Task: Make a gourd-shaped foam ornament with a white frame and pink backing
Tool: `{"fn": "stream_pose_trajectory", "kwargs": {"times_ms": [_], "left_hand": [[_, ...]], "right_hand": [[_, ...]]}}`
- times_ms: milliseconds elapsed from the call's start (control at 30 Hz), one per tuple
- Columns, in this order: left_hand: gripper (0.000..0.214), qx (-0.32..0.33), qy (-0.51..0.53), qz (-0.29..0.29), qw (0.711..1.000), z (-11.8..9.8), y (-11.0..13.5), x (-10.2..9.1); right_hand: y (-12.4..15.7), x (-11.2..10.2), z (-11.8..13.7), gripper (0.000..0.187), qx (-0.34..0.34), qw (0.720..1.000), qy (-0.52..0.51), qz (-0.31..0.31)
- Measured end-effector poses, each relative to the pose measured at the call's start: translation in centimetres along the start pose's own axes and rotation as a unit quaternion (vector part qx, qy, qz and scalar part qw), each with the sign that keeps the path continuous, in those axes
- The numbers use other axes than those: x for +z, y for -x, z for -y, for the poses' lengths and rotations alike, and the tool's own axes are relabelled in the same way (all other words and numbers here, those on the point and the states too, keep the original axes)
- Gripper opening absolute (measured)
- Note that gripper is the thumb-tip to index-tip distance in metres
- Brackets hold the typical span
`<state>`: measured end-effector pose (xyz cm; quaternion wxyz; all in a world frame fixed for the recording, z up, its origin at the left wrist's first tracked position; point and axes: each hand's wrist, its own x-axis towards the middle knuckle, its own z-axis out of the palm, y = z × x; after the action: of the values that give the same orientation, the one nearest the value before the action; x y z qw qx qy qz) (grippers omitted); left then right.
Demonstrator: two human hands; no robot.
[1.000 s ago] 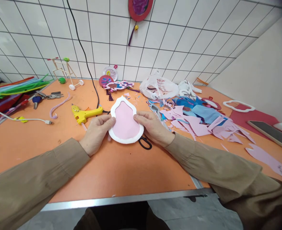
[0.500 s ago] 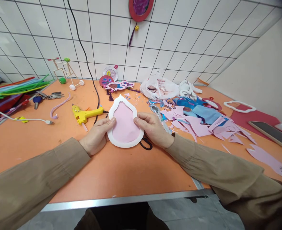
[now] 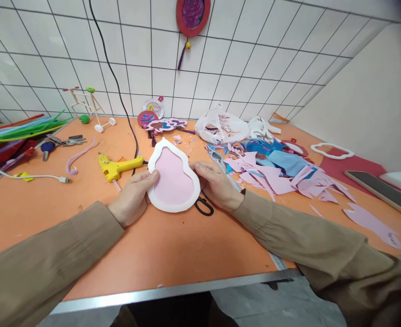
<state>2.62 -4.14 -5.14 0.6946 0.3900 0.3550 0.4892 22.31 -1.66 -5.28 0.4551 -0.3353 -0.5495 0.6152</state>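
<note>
A white gourd-shaped frame (image 3: 173, 208) with a pink sheet (image 3: 173, 178) filling its opening is held above the table, leaning to the left. My left hand (image 3: 134, 195) grips its left edge, thumb on the front and fingers behind. At the right edge is my right hand (image 3: 219, 186), its fingers curled against the rim and partly hidden behind it. Its thumb lies beside the frame's narrow waist. Below the right hand, black scissor handles (image 3: 204, 208) show on the table. Left of the frame lies a yellow glue gun (image 3: 118, 168).
Pink and blue scraps (image 3: 272, 175) cover the right of the orange table (image 3: 173, 259), near a phone (image 3: 381, 193). A plastic bag (image 3: 221, 125) and finished ornaments (image 3: 159, 122) sit by the tiled wall. Keys (image 3: 66, 141), a white cable (image 3: 33, 176) and pipe cleaners (image 3: 23, 129) are left.
The frame has tilted to the left. My right thumb has slid off its front to the edge, while my left hand keeps its grip. The whole view has shifted slightly.
</note>
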Motion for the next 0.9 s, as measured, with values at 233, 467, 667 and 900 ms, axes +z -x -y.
{"fn": "stream_pose_trajectory", "kwargs": {"times_ms": [233, 467, 667, 900], "left_hand": [[0.032, -0.016, 0.006, 0.01, 1.0, -0.2, -0.1, -0.2], [0.029, -0.016, -0.008, 0.02, 1.0, 0.0, -0.2, -0.4], [0.03, -0.021, -0.007, 0.028, 0.999, -0.1, -0.2, -0.4], [0.03, 0.007, 0.007, 0.008, 1.0, -0.1, 0.1, 0.2]], "right_hand": [[0.3, 0.4, 0.1, 0.04, 0.041, 0.997, -0.064, 0.025], [0.4, -0.1, -0.1, 0.038, 0.059, 0.993, -0.069, 0.078], [0.6, 0.1, 0.3, 0.033, 0.059, 0.995, -0.041, 0.071], [1.5, 1.0, 1.5, 0.016, -0.143, 0.967, 0.2, -0.064]]}}
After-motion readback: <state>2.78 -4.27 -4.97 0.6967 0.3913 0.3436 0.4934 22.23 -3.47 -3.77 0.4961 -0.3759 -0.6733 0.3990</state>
